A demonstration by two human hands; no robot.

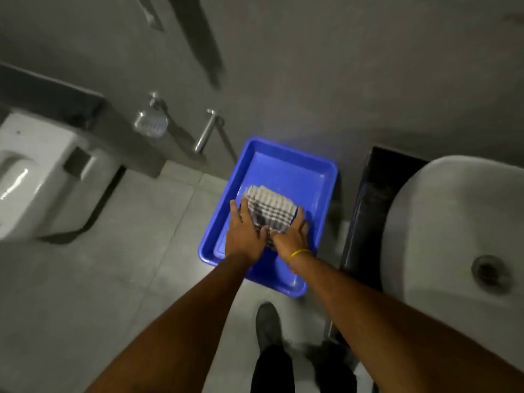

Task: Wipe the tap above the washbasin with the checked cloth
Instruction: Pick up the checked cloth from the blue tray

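A folded grey-and-white checked cloth (269, 207) lies in a blue plastic tray (286, 165) on the floor. My left hand (245, 232) presses against the cloth's left side and my right hand (292, 235), with a yellow band at the wrist, holds its right side. Both hands have fingers around the cloth's near edge. The white washbasin (442, 222) fills the right edge, its drain (489, 272) visible. The tap is out of view.
A white toilet (37, 171) stands at the left. On the grey wall hang a soap dish (150, 123) and a metal bar (205, 133). A dark cabinet (368, 205) sits between tray and basin. My shoe (268, 324) rests on the tiled floor.
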